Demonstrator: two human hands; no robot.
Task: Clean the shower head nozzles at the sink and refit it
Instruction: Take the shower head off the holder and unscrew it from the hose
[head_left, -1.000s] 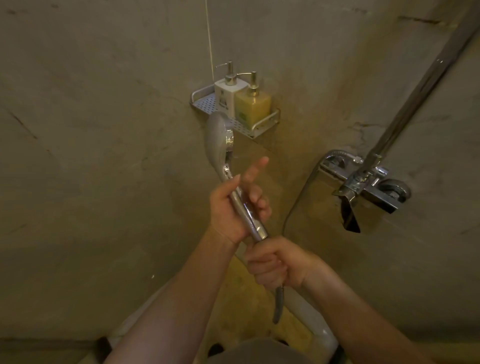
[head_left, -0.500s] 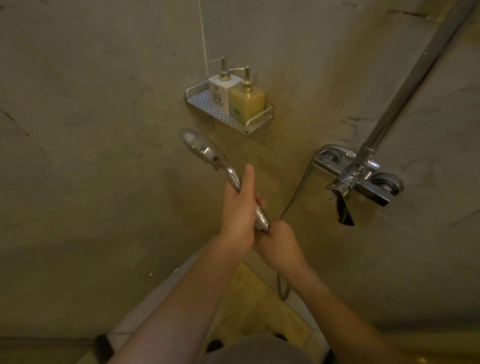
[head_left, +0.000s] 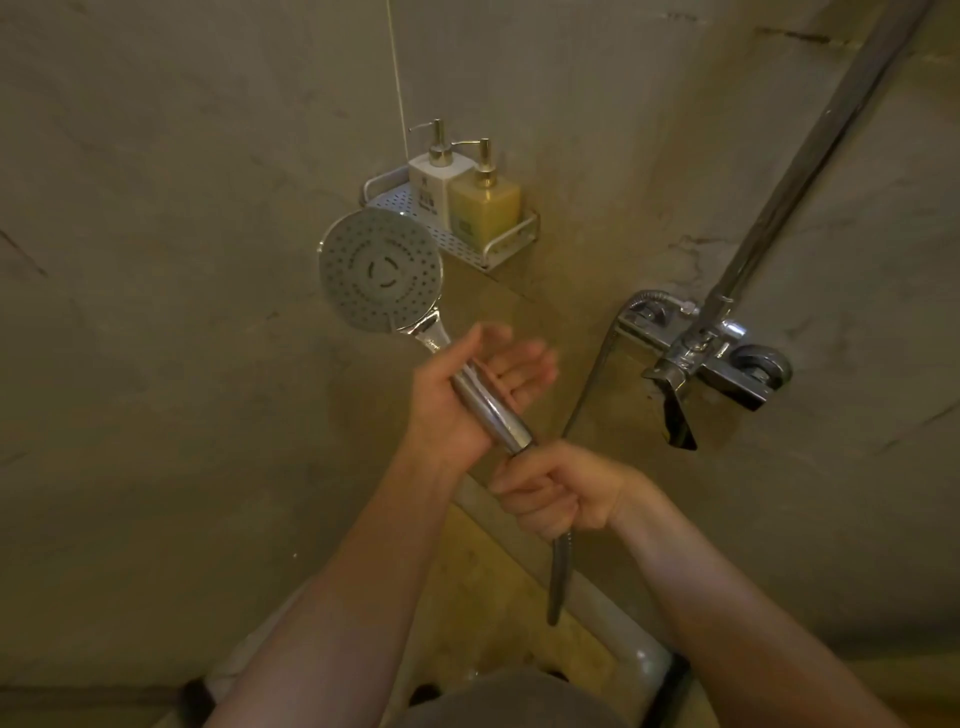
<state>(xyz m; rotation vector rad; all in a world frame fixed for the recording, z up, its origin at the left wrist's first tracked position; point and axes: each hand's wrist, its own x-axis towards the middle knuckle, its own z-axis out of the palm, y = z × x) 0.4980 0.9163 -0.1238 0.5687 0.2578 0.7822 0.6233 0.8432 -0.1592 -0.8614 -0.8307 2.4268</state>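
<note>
Now left hand (head_left: 467, 395) cradles shower head (head_left: 381, 270), clear of shelf (head_left: 511, 236).

Chrome shower head (head_left: 381, 270) (dotted grey face), white bottle (head_left: 435, 188), yellow bottle (head_left: 485, 212)

The shower head (head_left: 381, 270) has a matt grey, plastic-looking face dotted with small nozzle holes, ringed by a glossy chrome rim. Its handle (head_left: 488, 402), lying across the palm of the left hand (head_left: 467, 389), is polished chrome, smooth and mirror-bright. Below that grip, the hose (head_left: 558, 577) leaving the right hand (head_left: 558, 493) looks like dull grey metal. To the right of the grip, the tap (head_left: 711, 358) and riser pipe (head_left: 810, 150) are shiny chrome. Above the grip, a perforated metal shelf (head_left: 498, 249) carries two glossy bottles (head_left: 467, 200) with brassy pumps. The walls (head_left: 182, 364) look like matt, veined stone.
</note>
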